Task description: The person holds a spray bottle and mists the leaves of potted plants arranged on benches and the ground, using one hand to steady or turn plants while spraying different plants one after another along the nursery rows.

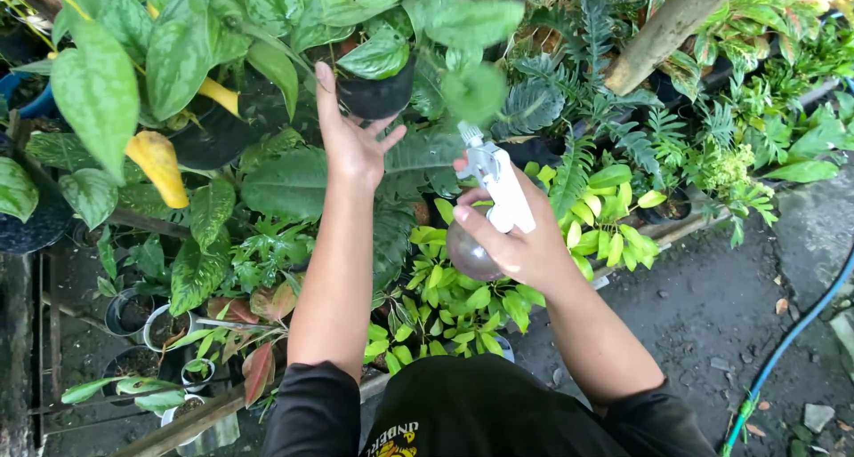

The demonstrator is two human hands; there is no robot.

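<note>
Head view: one spray bottle [491, 210], white trigger head over a clear rounded body, sits gripped in the right hand [525, 244], fingers wrapped round its neck. The left hand [351, 141], fingers spread, touches one black pot [378, 92] of silver-mottled leaves. One blue hose [792, 332] crosses the ground.

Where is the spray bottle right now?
The spray bottle is in the middle of the head view, held in the right hand, just right of the raised left hand and above bright green leaves.
</note>
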